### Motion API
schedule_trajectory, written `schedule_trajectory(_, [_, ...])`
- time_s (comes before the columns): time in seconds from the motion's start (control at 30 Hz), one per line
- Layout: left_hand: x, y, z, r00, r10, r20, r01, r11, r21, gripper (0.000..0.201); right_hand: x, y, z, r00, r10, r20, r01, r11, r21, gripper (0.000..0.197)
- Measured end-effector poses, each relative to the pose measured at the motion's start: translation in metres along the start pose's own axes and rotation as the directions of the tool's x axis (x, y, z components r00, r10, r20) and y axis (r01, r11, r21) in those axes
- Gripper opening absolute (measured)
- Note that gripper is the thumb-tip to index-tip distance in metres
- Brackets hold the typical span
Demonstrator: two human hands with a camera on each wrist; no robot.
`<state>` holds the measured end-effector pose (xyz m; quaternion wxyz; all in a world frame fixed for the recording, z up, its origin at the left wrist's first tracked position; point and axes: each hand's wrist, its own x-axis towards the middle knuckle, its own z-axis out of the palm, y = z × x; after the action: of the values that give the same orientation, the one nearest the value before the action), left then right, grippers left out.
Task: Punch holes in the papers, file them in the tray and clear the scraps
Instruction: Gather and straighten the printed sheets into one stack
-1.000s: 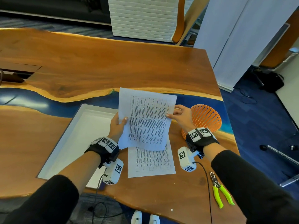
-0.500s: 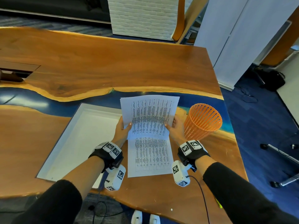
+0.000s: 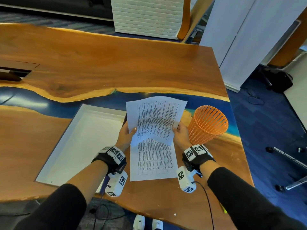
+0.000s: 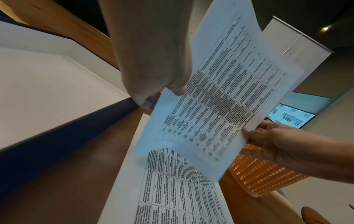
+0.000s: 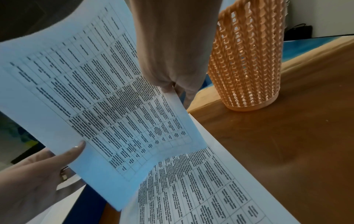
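A printed sheet (image 3: 154, 120) hangs in the air over the table, bowed across its middle. My left hand (image 3: 126, 134) pinches its left edge, thumb on top. My right hand (image 3: 180, 132) pinches the right edge the same way. The left wrist view shows the held sheet (image 4: 220, 97) between both hands, and the right wrist view shows this sheet (image 5: 107, 97) too. A second printed sheet (image 3: 153, 161) lies flat on the wood under it. The white tray (image 3: 54, 156) sits to the left, nothing in it. No hole punch is visible.
An orange mesh basket (image 3: 207, 124) stands upright just right of my right hand, near the table's right edge. A yellow-green handle tip (image 3: 224, 209) peeks from under my right sleeve. White panels (image 3: 245, 39) stand beyond the table's far right corner.
Both hands slid down the sheet's sides and drew it lower and nearer, and it now bows. My right arm now covers the yellow-green pliers that lay by the front edge.
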<state>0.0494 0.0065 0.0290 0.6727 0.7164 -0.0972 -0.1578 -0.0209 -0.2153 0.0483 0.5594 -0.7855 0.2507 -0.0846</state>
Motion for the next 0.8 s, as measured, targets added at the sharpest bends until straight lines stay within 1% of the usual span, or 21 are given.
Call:
schedule_trajectory(0.07, [0.003, 0.0, -0.001, 1.0, -0.01, -0.029, 0.011, 0.999, 0.048, 0.044, 0.004, -0.003, -0.001, 1.0, -0.02, -0.009, 0.02, 1.0, -0.01, 0.03])
schedule_trajectory(0.13, [0.005, -0.002, -0.003, 0.998, -0.008, -0.06, 0.013, 0.997, 0.081, 0.038, 0.006, -0.004, 0.0, 1.0, -0.008, -0.004, 0.008, 1.0, -0.003, 0.029])
schedule_trajectory(0.23, [0.001, -0.001, -0.005, 0.998, 0.042, -0.051, -0.035, 0.99, 0.136, 0.043, 0.005, 0.0, 0.002, 0.999, 0.028, 0.029, -0.027, 0.999, -0.027, 0.027])
schedule_trajectory(0.27, [-0.002, 0.0, -0.005, 0.997, 0.058, -0.045, -0.05, 0.985, 0.164, 0.047, 0.005, 0.003, 0.003, 0.998, 0.042, 0.039, -0.04, 0.998, -0.049, 0.026])
schedule_trajectory(0.3, [-0.004, -0.001, -0.006, 0.997, 0.066, -0.048, -0.056, 0.98, 0.192, 0.057, 0.004, 0.008, 0.005, 0.997, 0.063, 0.044, -0.059, 0.994, -0.087, 0.025])
schedule_trajectory(0.37, [-0.011, -0.002, -0.008, 0.995, 0.075, -0.059, -0.06, 0.973, 0.225, 0.087, 0.003, 0.019, 0.009, 0.994, 0.095, 0.05, -0.085, 0.98, -0.178, 0.022])
schedule_trajectory(0.4, [-0.013, -0.005, -0.01, 0.995, 0.074, -0.062, -0.057, 0.97, 0.237, 0.097, 0.001, 0.026, 0.012, 0.992, 0.113, 0.057, -0.098, 0.972, -0.212, 0.02])
schedule_trajectory(0.43, [-0.015, -0.008, -0.012, 0.995, 0.071, -0.073, -0.051, 0.968, 0.247, 0.098, 0.0, 0.034, 0.015, 0.989, 0.137, 0.063, -0.119, 0.966, -0.228, 0.019])
schedule_trajectory(0.5, [-0.018, -0.013, -0.016, 0.994, 0.06, -0.097, -0.032, 0.963, 0.268, 0.079, -0.006, 0.046, 0.021, 0.981, 0.178, 0.071, -0.151, 0.945, -0.289, 0.023])
schedule_trajectory(0.53, [-0.019, -0.016, -0.019, 0.993, 0.062, -0.105, -0.03, 0.96, 0.278, 0.071, -0.01, 0.049, 0.023, 0.979, 0.193, 0.06, -0.159, 0.919, -0.36, 0.025])
schedule_trajectory(0.57, [-0.02, -0.017, -0.022, 0.992, 0.059, -0.114, -0.025, 0.96, 0.28, 0.069, -0.012, 0.053, 0.026, 0.976, 0.213, 0.04, -0.173, 0.877, -0.448, 0.03])
schedule_trajectory(0.63, [-0.023, -0.02, -0.028, 0.99, 0.038, -0.135, 0.002, 0.959, 0.284, 0.076, -0.019, 0.056, 0.031, 0.957, 0.291, 0.001, -0.234, 0.77, -0.594, 0.05])
schedule_trajectory(0.67, [-0.025, -0.021, -0.031, 0.989, 0.037, -0.142, 0.005, 0.958, 0.285, 0.077, -0.023, 0.056, 0.034, 0.945, 0.327, -0.02, -0.264, 0.726, -0.635, 0.062])
schedule_trajectory(0.7, [-0.025, -0.022, -0.034, 0.989, 0.033, -0.144, 0.01, 0.957, 0.29, 0.073, -0.025, 0.057, 0.038, 0.934, 0.355, -0.047, -0.296, 0.689, -0.662, 0.072])
schedule_trajectory(0.73, [-0.025, -0.024, -0.037, 0.989, 0.034, -0.146, 0.012, 0.954, 0.3, 0.064, -0.029, 0.056, 0.042, 0.926, 0.367, -0.087, -0.324, 0.657, -0.681, 0.079])
schedule_trajectory(0.8, [-0.025, -0.029, -0.044, 0.986, 0.015, -0.169, 0.038, 0.951, 0.308, 0.043, -0.033, 0.061, 0.052, 0.919, 0.362, -0.155, -0.359, 0.609, -0.707, 0.087])
